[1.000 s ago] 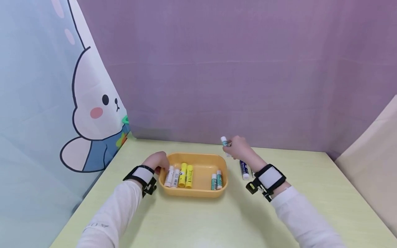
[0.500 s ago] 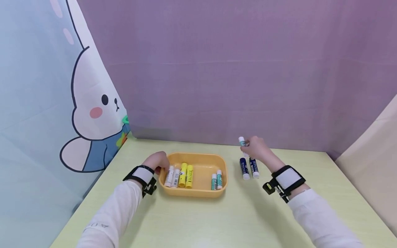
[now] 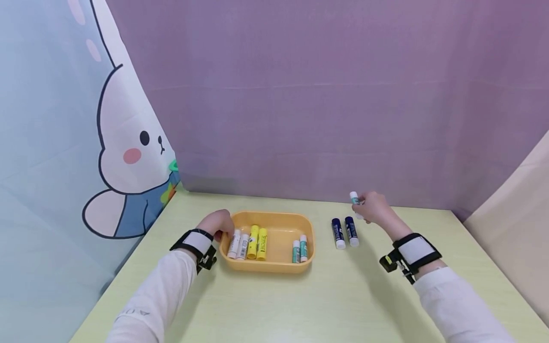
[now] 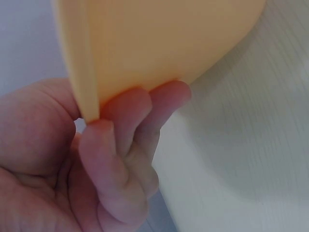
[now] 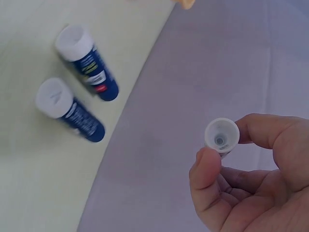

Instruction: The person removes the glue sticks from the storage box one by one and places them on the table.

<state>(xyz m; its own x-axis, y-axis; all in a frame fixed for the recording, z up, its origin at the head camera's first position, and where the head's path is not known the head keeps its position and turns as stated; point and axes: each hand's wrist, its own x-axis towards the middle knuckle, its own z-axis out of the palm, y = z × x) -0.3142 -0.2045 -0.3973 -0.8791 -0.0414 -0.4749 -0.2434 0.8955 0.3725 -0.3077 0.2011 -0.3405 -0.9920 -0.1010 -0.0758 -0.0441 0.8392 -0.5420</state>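
**Near the far edge of the worktop, a teal-and-white stick is held by the right hand**

To the right of the orange tray, and well apart from it, the teal-and-white stick is kept slightly tilted, with its white end upward. It is clamped between the thumb and the curled fingers of the right hand; in the right wrist view, its round, hollow white end is seen. A part of its body is covered by the fingers.

By the left hand, the left end of the tray is gripped: its wall is pinched between the thumb and the bent fingers, as is shown closely in the left wrist view.

Inside the tray, at its left part, two white sticks are laid, and just beside them two yellow sticks are found. At the right part, two teal sticks are placed close together.

On the worktop, between the tray and the right hand, two dark blue sticks are laid side by side, with their white ends turned toward the person. Behind the worktop, a purple cloth is hung.
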